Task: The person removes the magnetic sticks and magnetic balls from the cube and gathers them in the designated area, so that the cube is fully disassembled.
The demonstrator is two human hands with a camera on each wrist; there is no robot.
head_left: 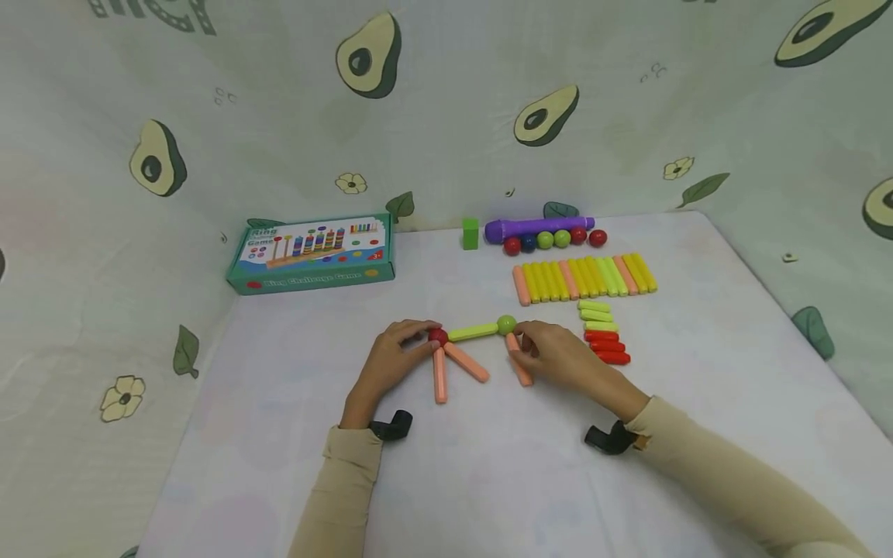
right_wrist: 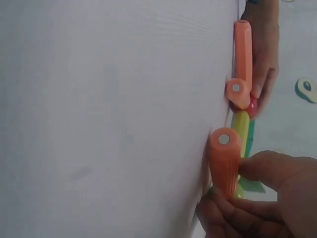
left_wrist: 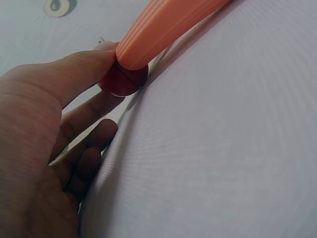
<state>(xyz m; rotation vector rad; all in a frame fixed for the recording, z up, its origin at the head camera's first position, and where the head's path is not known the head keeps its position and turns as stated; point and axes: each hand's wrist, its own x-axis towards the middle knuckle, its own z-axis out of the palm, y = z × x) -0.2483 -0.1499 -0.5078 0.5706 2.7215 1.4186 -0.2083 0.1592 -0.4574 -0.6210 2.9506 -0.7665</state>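
My left hand [head_left: 389,360] pinches a red ball [head_left: 438,337] between thumb and fingers. Two salmon-coloured sticks [head_left: 440,377] fan out from that ball toward the person, and a yellow-green stick [head_left: 474,332] runs right from it to a green ball [head_left: 506,325]. With thumb and fingers, my right hand [head_left: 558,358] holds a third salmon stick [right_wrist: 224,161], whose far end is at the green ball. A round silvery disc shows in this stick's near end in the right wrist view. In the left wrist view a ribbed salmon stick [left_wrist: 158,32] meets the red ball [left_wrist: 123,82].
A row of yellow, salmon and lime sticks [head_left: 584,279] lies back right, with short lime and red sticks [head_left: 605,346] below. Several balls [head_left: 563,239] line up before a purple wand [head_left: 540,227]. A green block [head_left: 470,233] and a game box [head_left: 312,254] stand behind.
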